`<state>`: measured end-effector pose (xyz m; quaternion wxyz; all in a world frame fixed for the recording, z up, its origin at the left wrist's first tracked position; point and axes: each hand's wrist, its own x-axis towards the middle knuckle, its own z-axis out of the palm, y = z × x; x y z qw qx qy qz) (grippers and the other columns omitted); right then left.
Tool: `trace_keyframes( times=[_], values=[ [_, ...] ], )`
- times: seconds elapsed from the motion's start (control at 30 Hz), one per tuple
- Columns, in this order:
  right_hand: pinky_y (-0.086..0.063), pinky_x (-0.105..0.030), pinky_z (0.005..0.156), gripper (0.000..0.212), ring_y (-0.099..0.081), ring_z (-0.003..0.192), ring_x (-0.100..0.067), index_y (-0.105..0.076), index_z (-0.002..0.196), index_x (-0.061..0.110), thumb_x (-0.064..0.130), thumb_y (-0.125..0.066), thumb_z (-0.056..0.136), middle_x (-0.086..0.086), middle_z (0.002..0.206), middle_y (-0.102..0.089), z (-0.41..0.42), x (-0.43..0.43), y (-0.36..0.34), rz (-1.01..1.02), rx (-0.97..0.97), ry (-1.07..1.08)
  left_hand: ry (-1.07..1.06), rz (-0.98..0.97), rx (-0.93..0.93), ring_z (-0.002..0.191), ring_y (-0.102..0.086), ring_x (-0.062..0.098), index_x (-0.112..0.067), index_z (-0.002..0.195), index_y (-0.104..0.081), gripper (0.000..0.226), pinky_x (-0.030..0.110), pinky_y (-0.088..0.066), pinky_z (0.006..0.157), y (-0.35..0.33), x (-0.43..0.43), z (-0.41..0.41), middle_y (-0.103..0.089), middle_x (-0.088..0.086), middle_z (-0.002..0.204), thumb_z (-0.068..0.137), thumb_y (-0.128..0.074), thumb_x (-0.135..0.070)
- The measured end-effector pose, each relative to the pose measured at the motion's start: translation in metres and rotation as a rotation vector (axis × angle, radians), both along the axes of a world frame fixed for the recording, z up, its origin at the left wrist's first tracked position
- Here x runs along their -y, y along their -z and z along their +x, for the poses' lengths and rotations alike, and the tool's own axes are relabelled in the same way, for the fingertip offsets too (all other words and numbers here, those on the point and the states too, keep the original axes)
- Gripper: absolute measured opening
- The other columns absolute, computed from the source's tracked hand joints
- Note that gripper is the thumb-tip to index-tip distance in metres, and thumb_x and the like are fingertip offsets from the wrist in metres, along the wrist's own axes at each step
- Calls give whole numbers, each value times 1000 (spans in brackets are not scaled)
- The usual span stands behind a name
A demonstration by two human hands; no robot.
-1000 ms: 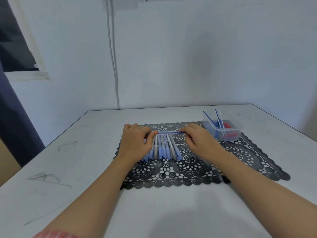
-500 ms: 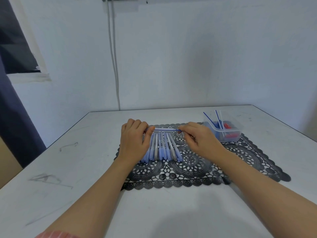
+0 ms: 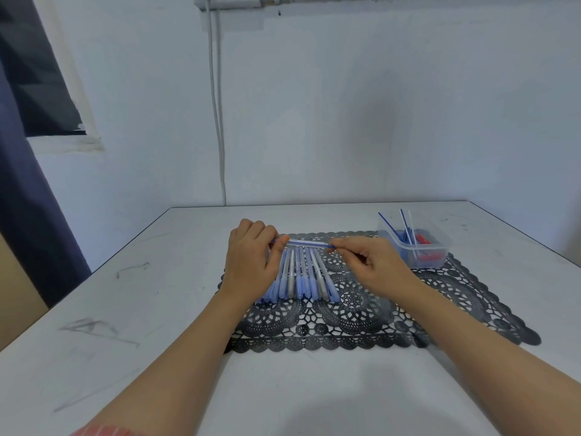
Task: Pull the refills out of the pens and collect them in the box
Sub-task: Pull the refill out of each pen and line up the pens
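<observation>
A clear pen with a blue refill is held level above a row of several blue and grey capped pens. My left hand grips its left end, and my right hand pinches its right tip. The row lies on a black lace mat. To the right stands a clear plastic box on the mat's far right corner. It holds a few blue and white refills leaning upward and some red pieces.
The white table carries grey scuff marks on its left side. A wall with a hanging cable rises behind the table's far edge. A dark curtain hangs at the left.
Both hands have lifted the single pen a little higher off the row. The right hand has shifted slightly right along the pen's tip.
</observation>
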<state>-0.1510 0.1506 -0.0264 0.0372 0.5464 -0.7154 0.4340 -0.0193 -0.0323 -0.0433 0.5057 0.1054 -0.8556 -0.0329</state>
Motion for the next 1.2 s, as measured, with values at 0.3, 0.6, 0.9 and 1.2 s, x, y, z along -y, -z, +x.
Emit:
trace_keyframes(
  times=[0.3,0.6,0.9,1.2],
  values=[
    [-45,-33,92,43,-42,71,7,-33,142,26,22,-34,100,22,91,-49,-8,-1,2,10,111,39,-102,67,-1,74,-35,12,-15,70,-54,37,27,-25,66,5,8,-1,-44,-9,67,93,-37,-38],
    [-39,-11,55,1,-50,57,-7,-43,95,14,13,-44,96,2,64,-54,-15,-2,8,68,-110,149,-255,189,80,76,-39,15,-17,71,-55,41,29,-27,67,15,21,0,-48,-7,67,92,-31,-43],
    [-39,-19,77,9,-55,81,-10,-74,88,12,14,-66,83,2,86,-63,-31,7,22,303,-214,156,-218,315,65,79,-39,15,-16,70,-54,32,28,-24,68,12,19,2,-51,-6,68,95,-45,-33],
    [-37,-17,73,23,-57,83,-9,-70,104,18,28,-66,84,0,94,-67,-28,3,22,336,-166,177,-175,294,43,77,-40,15,-16,69,-55,35,28,-26,68,12,19,2,-52,-5,66,95,-43,-37]
  ],
)
